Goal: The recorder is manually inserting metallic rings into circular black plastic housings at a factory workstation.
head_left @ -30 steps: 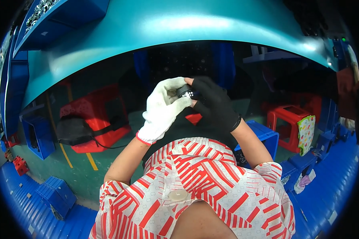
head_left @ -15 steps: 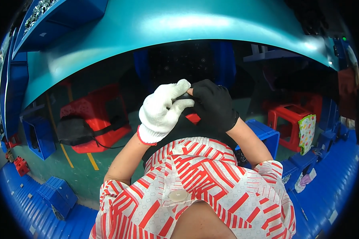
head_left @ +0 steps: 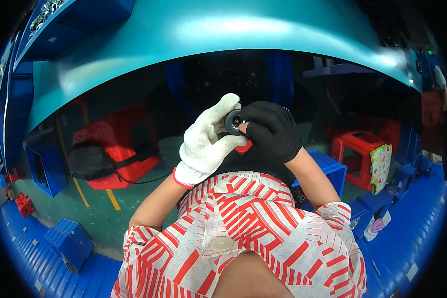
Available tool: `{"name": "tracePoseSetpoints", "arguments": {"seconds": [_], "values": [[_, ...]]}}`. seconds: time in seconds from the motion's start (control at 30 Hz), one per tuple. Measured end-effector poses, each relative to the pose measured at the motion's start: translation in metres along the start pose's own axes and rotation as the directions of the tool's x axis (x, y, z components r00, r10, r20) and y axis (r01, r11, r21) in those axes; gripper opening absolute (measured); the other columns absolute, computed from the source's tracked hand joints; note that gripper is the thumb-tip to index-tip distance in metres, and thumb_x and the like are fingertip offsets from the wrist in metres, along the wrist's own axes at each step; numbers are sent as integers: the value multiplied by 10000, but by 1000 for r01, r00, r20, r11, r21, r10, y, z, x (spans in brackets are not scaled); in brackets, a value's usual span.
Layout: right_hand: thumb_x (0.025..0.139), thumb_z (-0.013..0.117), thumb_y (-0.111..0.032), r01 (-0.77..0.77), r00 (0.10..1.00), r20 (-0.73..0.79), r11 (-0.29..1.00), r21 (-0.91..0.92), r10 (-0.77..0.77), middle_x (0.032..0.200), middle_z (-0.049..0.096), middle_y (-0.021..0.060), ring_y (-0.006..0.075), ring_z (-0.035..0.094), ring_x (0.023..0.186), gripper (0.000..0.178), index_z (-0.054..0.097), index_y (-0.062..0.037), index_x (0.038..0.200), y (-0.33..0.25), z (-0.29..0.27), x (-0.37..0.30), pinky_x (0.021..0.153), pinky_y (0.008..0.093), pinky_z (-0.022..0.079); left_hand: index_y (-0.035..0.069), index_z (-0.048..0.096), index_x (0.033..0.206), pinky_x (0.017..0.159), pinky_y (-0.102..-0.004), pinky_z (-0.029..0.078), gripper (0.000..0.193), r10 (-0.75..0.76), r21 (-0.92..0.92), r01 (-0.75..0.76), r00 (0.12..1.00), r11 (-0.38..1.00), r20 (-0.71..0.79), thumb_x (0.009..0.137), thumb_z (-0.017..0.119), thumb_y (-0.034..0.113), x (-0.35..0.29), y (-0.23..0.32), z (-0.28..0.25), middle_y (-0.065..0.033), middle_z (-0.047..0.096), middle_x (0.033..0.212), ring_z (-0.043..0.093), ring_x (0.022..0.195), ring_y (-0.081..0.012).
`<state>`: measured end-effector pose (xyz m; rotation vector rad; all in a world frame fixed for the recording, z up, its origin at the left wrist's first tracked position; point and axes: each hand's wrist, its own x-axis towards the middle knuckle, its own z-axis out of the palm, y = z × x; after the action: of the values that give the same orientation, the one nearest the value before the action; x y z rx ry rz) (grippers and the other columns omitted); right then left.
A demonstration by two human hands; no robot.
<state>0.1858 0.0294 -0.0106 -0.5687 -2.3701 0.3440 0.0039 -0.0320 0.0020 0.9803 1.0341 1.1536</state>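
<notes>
From my camera feed, I see a small black wheel (head_left: 230, 124) in front of the worker's body, above the lap and away from the tabletop (head_left: 233, 30), which spans 12 o'clock. The left grip (head_left: 203, 144), in a white glove, lies at 8 o'clock from the wheel and is grasping its rim between thumb and fingers. The right grip (head_left: 275, 130), in a black glove, is at 3 o'clock; one bare fingertip (head_left: 243, 127) is at the wheel's face, the fingers are curled, and I cannot tell whether they pinch something. Between 8 and 9 o'clock, a black bag (head_left: 90, 161) lies on a red stool (head_left: 119, 139). At 4 o'clock, near the right forearm, is a blue crate (head_left: 335, 172).
</notes>
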Motion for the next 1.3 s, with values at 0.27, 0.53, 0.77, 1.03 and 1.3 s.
{"name": "tracePoseSetpoints", "arguments": {"seconds": [0.27, 0.53, 0.77, 1.03, 1.3], "values": [[691, 723, -106, 14, 999, -49, 1000, 9, -13, 1101, 579, 110, 308, 588, 990, 319, 594, -97, 982, 0, 1, -1, 796, 385, 514, -5, 413, 1363, 934, -344, 492, 705, 91, 145, -92, 996, 985, 10, 736, 733, -32, 0, 0, 1, -151, 555, 1225, 606, 1063, -227], [704, 723, -72, -303, 951, 143, 923, 236, 275, 1011, 617, 107, 264, 616, 916, 347, 583, -71, 1022, -6, -4, 10, 744, 348, 514, -10, 516, 1284, 891, -316, 507, 581, 357, 526, -355, 928, 773, 102, 741, 724, -20, 7, 10, -7, -157, 586, 1175, 627, 1020, -217], [769, 713, -119, -591, 779, 109, 666, 455, 617, 1024, 608, 126, 282, 627, 906, 410, 556, -42, 1140, -12, 6, 14, 750, 334, 501, -70, 509, 1186, 835, -277, 539, 327, -248, -252, 193, 946, 948, -208, 872, 574, -1, 13, 4, -2, -120, 617, 1037, 637, 922, -168], [774, 703, -133, -563, 822, 236, 802, 201, 518, 1012, 602, 127, 310, 624, 873, 361, 568, -69, 1102, -7, 8, 14, 722, 364, 506, -45, 484, 1203, 831, -286, 534, 326, -216, -250, 167, 959, 954, -183, 893, 560, 23, 12, -20, -1, -124, 606, 1024, 647, 891, -170], [751, 724, -161, -588, 806, 265, 765, 262, 529, 976, 613, 104, 295, 633, 842, 330, 581, -91, 1040, -13, 9, 18, 678, 374, 515, -66, 542, 1186, 784, -237, 511, 394, -233, 140, 263, 951, 955, -202, 821, 650, 35, 19, -4, 0, -125, 644, 993, 648, 861, -142]]}}
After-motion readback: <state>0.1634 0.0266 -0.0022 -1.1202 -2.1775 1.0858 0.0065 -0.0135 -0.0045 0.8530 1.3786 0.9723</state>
